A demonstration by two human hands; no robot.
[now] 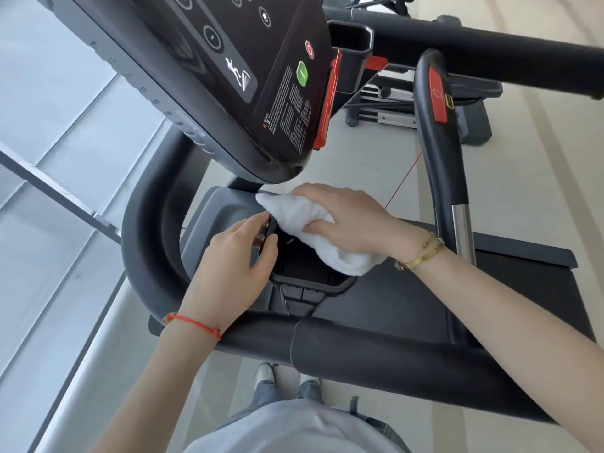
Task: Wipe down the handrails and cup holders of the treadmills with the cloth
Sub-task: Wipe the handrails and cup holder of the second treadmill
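wiping the cup holder under the console

nearest runs the padded handrail (376, 358), left to right below both wrists. just beyond it the left hand (235, 266) curls its fingers over the cup holder (307, 282) at its left rim, steadying it. the right hand (346, 220) lies mostly flat, pressing the white cloth (304, 220) onto the holder's far right edge; the cloth's long axis runs far-left to near-right, so the pocket lies just near and left of it. the holder's floor is dark and hard to read; the console (261, 93) overhangs its far side.
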